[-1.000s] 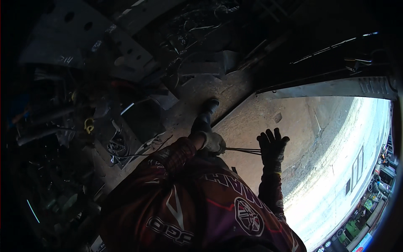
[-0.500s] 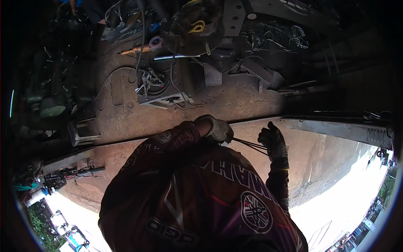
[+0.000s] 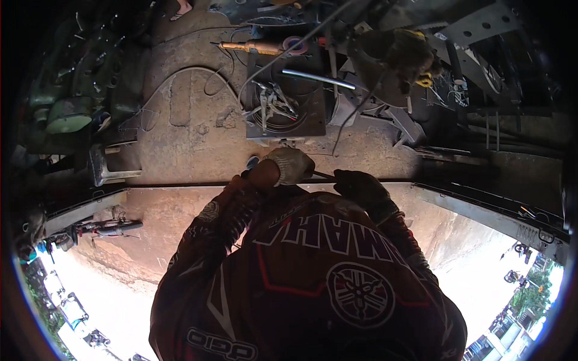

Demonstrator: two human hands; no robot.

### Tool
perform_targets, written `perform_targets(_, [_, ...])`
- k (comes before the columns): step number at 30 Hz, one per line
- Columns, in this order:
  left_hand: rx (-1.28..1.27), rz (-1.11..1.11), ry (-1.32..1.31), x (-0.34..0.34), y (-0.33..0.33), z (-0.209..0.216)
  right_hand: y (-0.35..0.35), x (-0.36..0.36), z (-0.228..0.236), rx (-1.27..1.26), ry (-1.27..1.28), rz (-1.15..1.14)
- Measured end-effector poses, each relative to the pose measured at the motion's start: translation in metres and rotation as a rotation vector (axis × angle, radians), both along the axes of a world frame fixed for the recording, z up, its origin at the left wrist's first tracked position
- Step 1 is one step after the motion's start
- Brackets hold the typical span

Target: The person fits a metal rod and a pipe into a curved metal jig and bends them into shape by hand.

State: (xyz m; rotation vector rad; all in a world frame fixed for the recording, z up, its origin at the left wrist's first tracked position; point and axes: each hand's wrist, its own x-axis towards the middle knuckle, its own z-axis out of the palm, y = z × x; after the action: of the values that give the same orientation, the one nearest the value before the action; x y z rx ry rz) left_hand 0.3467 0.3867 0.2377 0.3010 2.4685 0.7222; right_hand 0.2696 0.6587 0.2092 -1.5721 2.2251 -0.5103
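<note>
Just in front of my chest, my left hand point(image 3: 292, 166), in a pale knitted work glove, is closed with its fingers curled. To the right my right hand point(image 3: 364, 188), in a darker-looking glove in shadow, is closed too. A thin dark cord point(image 3: 325, 175) runs taut between the two hands, and each holds an end of it. Inside the fists the cord is hidden. Beyond my hands stands a dark metal box point(image 3: 313, 117) with a coiled cable and a clamp point(image 3: 274, 102) on top.
Past the box lie a grinder with an orange body point(image 3: 259, 47) and a silver tube point(image 3: 319, 79). A brown bulky machine point(image 3: 397, 60) stands at right, metal offcuts point(image 3: 403, 123) below it. A stool point(image 3: 99, 165) is at left. A person's foot point(image 3: 182, 8) shows at the top.
My hands have come closer together, the right moving in toward the left. The several cord strands between them now show as one short dark line. The view has shifted, so the box appears farther right.
</note>
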Motion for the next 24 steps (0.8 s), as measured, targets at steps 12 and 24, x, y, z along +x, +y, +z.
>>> perform_targets(12, [0.810, 0.791, 0.065, -0.004, -0.221, 0.045, -0.213, 0.008, 0.052, 0.109, -0.035, -0.184])
perform_targets(24, [0.784, 0.772, 0.030, -0.051, -0.193, 0.020, -0.303, -0.043, 0.043, -0.268, -0.326, -0.240])
